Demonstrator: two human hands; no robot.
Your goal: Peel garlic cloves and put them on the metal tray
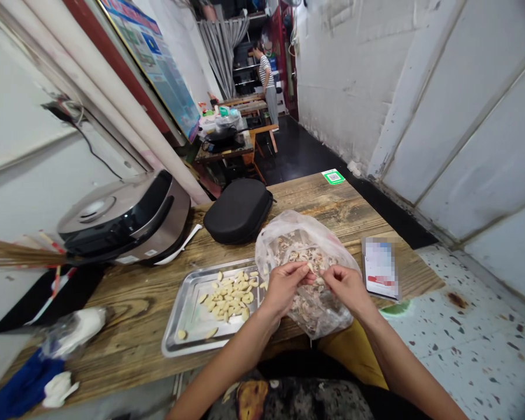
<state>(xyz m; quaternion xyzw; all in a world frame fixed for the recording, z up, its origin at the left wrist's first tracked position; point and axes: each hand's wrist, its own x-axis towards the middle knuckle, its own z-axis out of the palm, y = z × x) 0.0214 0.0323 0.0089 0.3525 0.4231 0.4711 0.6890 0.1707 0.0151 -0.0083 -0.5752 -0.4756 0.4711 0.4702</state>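
One small pale piece (310,266) sits at the tips of the left hand's (289,281) fingers, pinched between thumb and forefinger, though it is partly covered and its outline is hard to make out. Just beside it, the right hand (343,284) has its thumb and forefinger brought near each other; whether they are closed on a scrap cannot be told. Both sets of fingers are over the open mouth of a translucent plastic bag (332,319), so the pale piece lies above the papery husks (304,304) heaped inside. To the left of the bag, a metal tray (192,351) carries a loose cluster of pale cloves (230,298), with a couple lying apart toward its near left side. A phone (378,269), its screen blurred, lies right of the bag near the edge of the wooden tabletop (135,350). Behind the tray and bag rests a black zippered case (238,210), and farther left stands a rice cooker (118,219) with a white utensil (181,246) beside it. At the near left are a clear plastic bundle (76,333), a blue cloth (28,382) and a crumpled white tissue (58,389). A green-bordered code card (333,177) lies at the far edge. Well beyond, a person in a striped top (266,73) stands near another table (214,156) that holds a dark pan (221,135).
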